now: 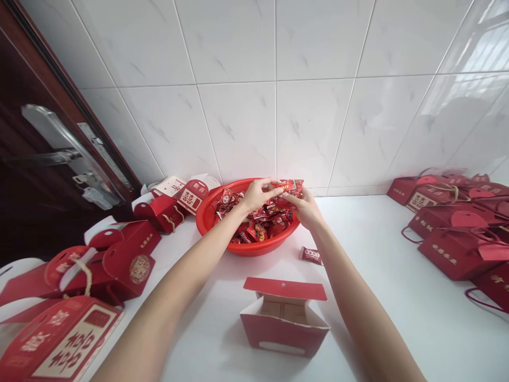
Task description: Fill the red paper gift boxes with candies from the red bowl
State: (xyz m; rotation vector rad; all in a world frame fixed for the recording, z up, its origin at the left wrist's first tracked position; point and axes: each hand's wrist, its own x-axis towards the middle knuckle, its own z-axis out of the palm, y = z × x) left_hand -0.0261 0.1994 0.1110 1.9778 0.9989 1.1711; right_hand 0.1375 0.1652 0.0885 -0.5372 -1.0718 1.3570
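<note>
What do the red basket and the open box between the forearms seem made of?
The red basket looks like plastic: slightly glossy, evenly coloured, with small holes through its wall. The open box is probably thin cardboard, fairly matt red outside, judging by its folded flaps and pale inside.

Free table (374, 239) runs right of centre until boxes (447, 254) at the right edge. More cartons (129, 270) crowd the left; a basket (254, 249) and an open box (284, 334) block the middle.

The candy wrappers (257, 232) are crinkly, glossy film; the colander (254, 250) is smooth, shiny plastic, the central gift box (284, 331) matt cardboard, the wall tiles (234, 127) glossy, the door handle (61, 156) shiny metal.
</note>
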